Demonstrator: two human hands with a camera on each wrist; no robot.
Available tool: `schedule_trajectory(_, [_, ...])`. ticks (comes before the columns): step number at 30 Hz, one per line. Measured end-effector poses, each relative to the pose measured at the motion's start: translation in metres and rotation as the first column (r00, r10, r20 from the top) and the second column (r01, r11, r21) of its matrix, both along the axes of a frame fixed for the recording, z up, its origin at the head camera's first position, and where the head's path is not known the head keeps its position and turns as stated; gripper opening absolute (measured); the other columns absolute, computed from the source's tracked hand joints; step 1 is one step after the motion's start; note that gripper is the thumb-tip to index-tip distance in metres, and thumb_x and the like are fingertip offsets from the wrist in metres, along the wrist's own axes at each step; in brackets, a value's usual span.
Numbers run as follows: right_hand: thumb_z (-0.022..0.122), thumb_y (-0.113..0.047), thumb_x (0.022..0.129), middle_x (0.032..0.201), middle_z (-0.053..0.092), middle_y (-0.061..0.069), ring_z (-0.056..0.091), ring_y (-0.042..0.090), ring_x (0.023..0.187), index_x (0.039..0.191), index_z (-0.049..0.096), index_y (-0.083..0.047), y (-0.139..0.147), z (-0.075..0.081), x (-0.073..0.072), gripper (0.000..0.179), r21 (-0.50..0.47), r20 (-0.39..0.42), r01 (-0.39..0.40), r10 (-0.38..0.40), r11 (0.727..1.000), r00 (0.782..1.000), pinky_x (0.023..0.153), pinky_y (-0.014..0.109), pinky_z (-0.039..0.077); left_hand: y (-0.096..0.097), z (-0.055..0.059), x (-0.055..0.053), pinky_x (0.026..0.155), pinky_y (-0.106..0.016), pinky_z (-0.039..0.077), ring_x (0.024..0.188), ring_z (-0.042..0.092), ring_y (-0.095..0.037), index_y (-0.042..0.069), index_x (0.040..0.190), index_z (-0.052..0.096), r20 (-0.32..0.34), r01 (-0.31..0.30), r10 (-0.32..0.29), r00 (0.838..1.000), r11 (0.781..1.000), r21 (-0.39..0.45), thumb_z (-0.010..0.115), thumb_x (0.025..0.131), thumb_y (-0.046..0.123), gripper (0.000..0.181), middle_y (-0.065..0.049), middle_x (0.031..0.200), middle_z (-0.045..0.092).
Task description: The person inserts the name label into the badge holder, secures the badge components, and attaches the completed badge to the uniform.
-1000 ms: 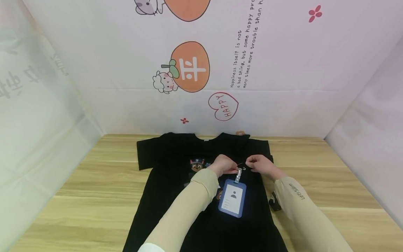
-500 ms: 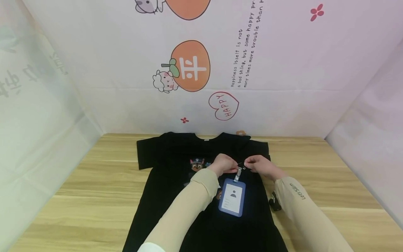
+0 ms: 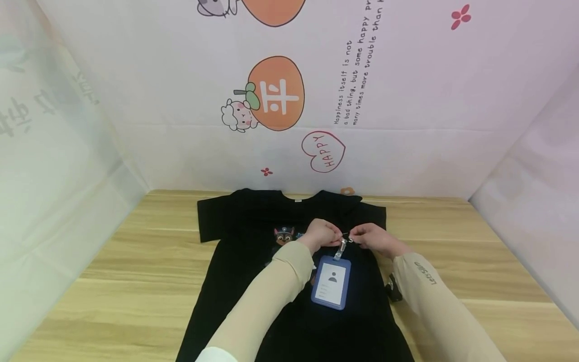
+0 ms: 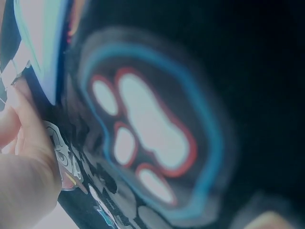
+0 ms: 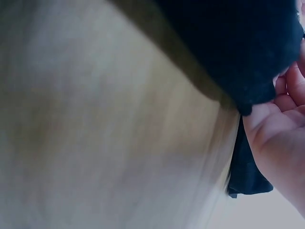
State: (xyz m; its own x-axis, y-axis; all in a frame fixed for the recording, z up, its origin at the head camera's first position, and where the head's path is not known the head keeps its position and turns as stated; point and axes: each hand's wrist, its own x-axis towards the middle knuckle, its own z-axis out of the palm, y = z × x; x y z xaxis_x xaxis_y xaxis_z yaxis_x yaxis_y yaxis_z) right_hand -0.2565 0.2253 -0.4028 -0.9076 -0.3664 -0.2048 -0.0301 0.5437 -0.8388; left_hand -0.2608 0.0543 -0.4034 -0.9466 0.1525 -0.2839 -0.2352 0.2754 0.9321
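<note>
In the head view a blue-framed badge holder (image 3: 331,282) with a white card lies on a black T-shirt (image 3: 244,276). Its clear strap and metal clip (image 3: 341,248) lead up to a thin safety pin (image 3: 346,234), whose needle and small hook show between the hands. My left hand (image 3: 321,233) pinches the pin's left end, just above the clip. From the right, my right hand (image 3: 372,236) pinches the hook end, thumb and forefinger together. The left wrist view shows the left hand (image 4: 28,148) beside the strap. Right fingertips are mostly cut off in the right wrist view.
The shirt lies spread on a wooden table (image 3: 122,271), with cartoon dog prints (image 3: 284,236) on its chest. A printed white curtain (image 3: 398,90) stands behind and at both sides. A black wrist device (image 3: 393,289) sits under the right sleeve.
My right hand has moved slightly left, so its fingertips now meet the hook end of the pin. The badge holder has shifted a little left and up. The left hand stays nearly in place.
</note>
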Motion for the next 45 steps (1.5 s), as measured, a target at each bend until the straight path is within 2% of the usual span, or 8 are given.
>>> schedule_trajectory(8, [0.051, -0.003, 0.093, 0.09, 0.059, 0.006, 0.051, 0.017, 0.083, 0.098, 0.062, 0.009, -0.002, -0.001, -0.001, 0.017, 0.026, -0.017, -0.027, 0.027, 0.999, 0.999, 0.076, 0.031, 0.047, 0.001, 0.001, 0.001, 0.064, -0.019, 0.056, 0.063, 0.063, -0.008, -0.003, 0.085, 0.07, -0.019, 0.0, -0.001, 1.0, 1.0, -0.014, 0.065, 0.086, 0.0, 0.005, -0.005, 0.075, 0.064])
schedule_trajectory(14, [0.051, -0.003, 0.093, 0.092, 0.06, 0.009, 0.051, 0.018, 0.084, 0.097, 0.062, 0.008, -0.004, -0.002, -0.001, 0.016, 0.052, -0.036, 0.001, 0.001, 0.999, 0.999, 0.076, 0.032, 0.048, 0.002, 0.0, 0.001, 0.064, -0.018, 0.056, 0.065, 0.064, -0.008, -0.001, 0.088, 0.07, -0.011, -0.019, 0.019, 1.0, 1.0, -0.021, 0.066, 0.087, 0.003, 0.006, -0.005, 0.076, 0.065])
schedule_trajectory(20, [0.05, -0.002, 0.093, 0.085, 0.056, 0.005, 0.049, 0.016, 0.076, 0.097, 0.059, 0.007, -0.003, -0.002, 0.002, 0.013, 0.022, -0.049, 0.025, -0.024, 0.999, 0.998, 0.069, 0.027, 0.045, 0.0, -0.001, 0.001, 0.065, -0.019, 0.056, 0.066, 0.064, -0.009, -0.002, 0.09, 0.07, -0.001, -0.032, 0.032, 0.999, 0.999, 0.01, 0.065, 0.086, 0.001, 0.007, -0.006, 0.078, 0.064])
schedule_trajectory(26, [0.044, -0.013, 0.1, 0.08, 0.054, 0.001, 0.05, 0.014, 0.075, 0.097, 0.056, 0.009, 0.002, 0.001, 0.006, 0.026, -0.047, -0.006, 0.053, -0.053, 0.997, 0.999, 0.068, 0.027, 0.045, 0.001, -0.001, 0.001, 0.066, -0.019, 0.056, 0.065, 0.063, -0.008, -0.003, 0.091, 0.069, -0.002, -0.017, 0.017, 1.0, 0.999, 0.031, 0.064, 0.087, 0.001, 0.007, -0.006, 0.077, 0.064])
schedule_trajectory(32, [0.048, -0.019, 0.099, 0.076, 0.053, 0.0, 0.05, 0.013, 0.072, 0.095, 0.061, 0.006, 0.006, 0.002, 0.009, 0.029, 0.017, -0.006, -0.004, 0.004, 1.0, 1.0, 0.062, 0.024, 0.044, 0.001, -0.001, -0.001, 0.065, -0.02, 0.056, 0.063, 0.062, -0.008, -0.004, 0.091, 0.068, -0.022, -0.004, 0.004, 1.0, 1.0, 0.019, 0.063, 0.088, 0.0, 0.008, -0.006, 0.076, 0.063])
schedule_trajectory(37, [0.049, -0.016, 0.099, 0.076, 0.054, 0.0, 0.05, 0.013, 0.071, 0.094, 0.061, 0.008, 0.006, 0.003, 0.012, 0.027, 0.019, -0.022, -0.025, 0.025, 0.999, 0.999, 0.06, 0.022, 0.043, 0.001, 0.003, -0.001, 0.064, -0.02, 0.056, 0.062, 0.06, -0.008, -0.005, 0.09, 0.067, -0.033, 0.029, -0.029, 0.999, 1.0, 0.011, 0.063, 0.087, -0.002, 0.006, -0.006, 0.074, 0.064])
schedule_trajectory(41, [0.048, -0.012, 0.098, 0.076, 0.053, 0.001, 0.049, 0.014, 0.071, 0.093, 0.06, 0.009, 0.005, 0.005, 0.013, 0.025, -0.006, -0.022, -0.004, 0.004, 1.0, 1.0, 0.06, 0.022, 0.043, -0.002, 0.013, -0.001, 0.063, -0.021, 0.055, 0.065, 0.062, -0.009, -0.003, 0.089, 0.068, -0.091, 0.04, -0.044, 0.995, 0.998, -0.05, 0.065, 0.085, -0.002, 0.005, -0.009, 0.078, 0.068])
schedule_trajectory(45, [0.048, -0.011, 0.098, 0.077, 0.053, 0.002, 0.049, 0.015, 0.072, 0.093, 0.059, 0.008, 0.004, 0.006, 0.014, 0.023, -0.014, -0.013, 0.021, -0.021, 1.0, 1.0, 0.062, 0.023, 0.044, -0.011, 0.021, -0.001, 0.069, -0.023, 0.052, 0.074, 0.061, -0.011, 0.004, 0.092, 0.071, -0.174, 0.048, -0.081, 0.981, 0.981, -0.189, 0.067, 0.085, 0.003, 0.008, -0.005, 0.088, 0.07])
